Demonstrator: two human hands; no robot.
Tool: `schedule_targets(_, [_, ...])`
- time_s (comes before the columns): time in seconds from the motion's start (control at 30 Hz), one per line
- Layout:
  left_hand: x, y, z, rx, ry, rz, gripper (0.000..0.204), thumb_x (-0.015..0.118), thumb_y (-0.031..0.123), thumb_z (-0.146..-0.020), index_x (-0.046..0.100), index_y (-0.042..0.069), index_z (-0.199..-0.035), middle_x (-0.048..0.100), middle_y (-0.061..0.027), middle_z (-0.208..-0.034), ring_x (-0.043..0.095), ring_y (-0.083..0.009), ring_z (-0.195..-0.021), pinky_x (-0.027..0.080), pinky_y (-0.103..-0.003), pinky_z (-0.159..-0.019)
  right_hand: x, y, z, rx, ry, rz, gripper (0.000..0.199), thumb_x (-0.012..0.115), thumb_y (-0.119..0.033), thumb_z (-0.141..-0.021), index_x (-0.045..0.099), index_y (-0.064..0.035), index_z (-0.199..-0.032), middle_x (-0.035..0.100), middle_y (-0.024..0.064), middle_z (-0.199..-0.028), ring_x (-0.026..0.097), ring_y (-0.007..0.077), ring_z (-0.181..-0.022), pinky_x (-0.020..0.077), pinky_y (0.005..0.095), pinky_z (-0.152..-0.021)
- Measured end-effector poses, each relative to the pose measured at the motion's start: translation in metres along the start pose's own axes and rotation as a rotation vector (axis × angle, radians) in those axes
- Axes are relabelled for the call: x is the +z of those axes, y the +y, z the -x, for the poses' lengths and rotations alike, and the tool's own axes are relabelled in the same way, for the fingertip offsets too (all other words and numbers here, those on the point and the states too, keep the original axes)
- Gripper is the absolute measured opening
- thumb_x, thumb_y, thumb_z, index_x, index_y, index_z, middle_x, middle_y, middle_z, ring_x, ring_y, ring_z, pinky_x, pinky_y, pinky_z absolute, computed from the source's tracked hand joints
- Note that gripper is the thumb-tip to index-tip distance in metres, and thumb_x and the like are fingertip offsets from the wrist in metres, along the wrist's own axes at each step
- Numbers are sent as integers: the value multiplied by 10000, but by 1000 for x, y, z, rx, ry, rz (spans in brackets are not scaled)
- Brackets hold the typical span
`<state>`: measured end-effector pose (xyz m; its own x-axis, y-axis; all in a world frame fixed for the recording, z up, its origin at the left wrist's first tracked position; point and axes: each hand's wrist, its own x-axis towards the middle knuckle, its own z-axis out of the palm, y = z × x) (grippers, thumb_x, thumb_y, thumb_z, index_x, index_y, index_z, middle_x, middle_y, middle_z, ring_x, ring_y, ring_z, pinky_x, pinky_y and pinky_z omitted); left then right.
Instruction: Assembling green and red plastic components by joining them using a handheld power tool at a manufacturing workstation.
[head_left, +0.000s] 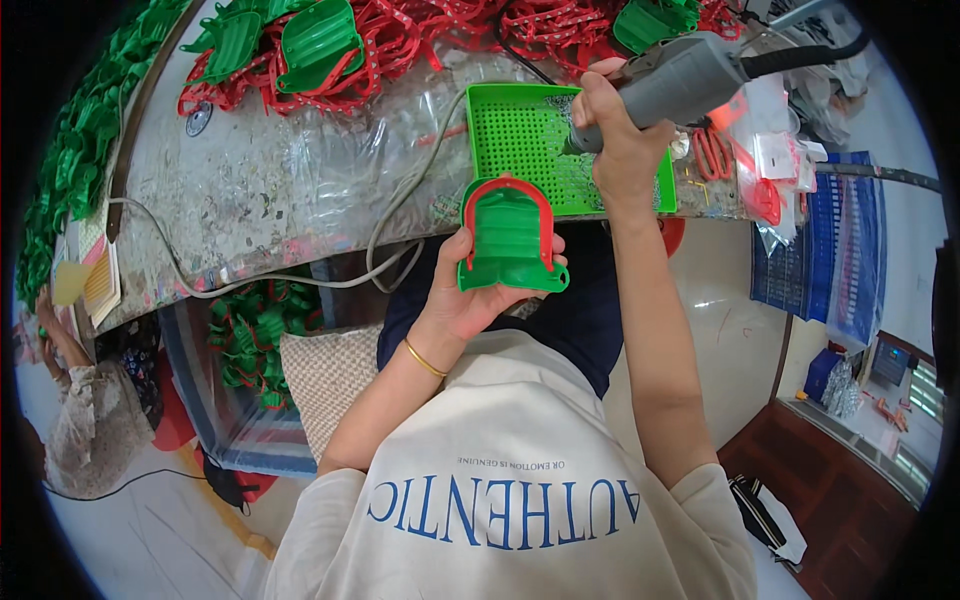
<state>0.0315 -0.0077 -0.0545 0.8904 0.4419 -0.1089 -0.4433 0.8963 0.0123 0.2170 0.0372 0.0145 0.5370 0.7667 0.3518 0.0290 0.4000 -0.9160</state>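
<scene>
My left hand (466,309) holds a green plastic scoop-shaped part (509,232) above my lap, fingers curled round its sides and lower end. A red U-shaped strip (512,186) runs along the part's curved rim. In my right hand (625,140), fingers wrapped round it, is a grey electric screwdriver (680,82) with a thick black cord. Its tip points down and left, over a bright green perforated tray (505,150) on the table. Small silvery pieces, apparently screws, lie in the tray. The screwdriver's tip is apart from the green part.
Red dotted strips (440,30) and green parts (320,45) heap along the table's back. A grey cable (385,225) crosses the table (250,200). A blue-rimmed bin (215,420) of green-and-red pieces stands at my left. Another person's arm (65,340) is at far left.
</scene>
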Motion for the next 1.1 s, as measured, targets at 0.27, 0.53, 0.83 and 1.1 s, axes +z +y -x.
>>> schedule_targets(0.27, [-2,2,-1,-31,22,-24,810,660,517,-773,371,59,-1376,468,-272,-1268,491,-416,-1156,431,-514,-977,-4,19,0,23,39,70,137,646,12,-822,578,27,-940,551,41,-687,522,124,-575,426,262,-549])
schedule_targets(0.53, [1,1,1,13,-8,-34,770,575,540,-831,393,-9,-1339,508,-273,-1244,545,-386,-1128,483,-484,-932,-2,25,2,-16,29,44,123,663,1,-820,592,20,-918,570,45,-698,529,124,-576,434,263,-551])
schedule_targets(0.83, [3,1,-1,5,-15,55,705,541,472,-874,384,-38,-1335,483,-293,-1271,532,-389,-1144,478,-468,-947,3,-16,-2,-65,-1,-123,123,609,-65,-869,569,23,-946,471,14,-653,481,132,-573,408,284,-557])
schedule_targets(1.1, [7,1,2,27,-4,72,665,561,455,-874,398,-10,-1321,490,-274,-1266,517,-395,-1163,466,-485,-962,47,-73,45,78,-245,-339,185,568,-97,-876,529,0,-1029,428,16,-640,440,122,-567,363,267,-561])
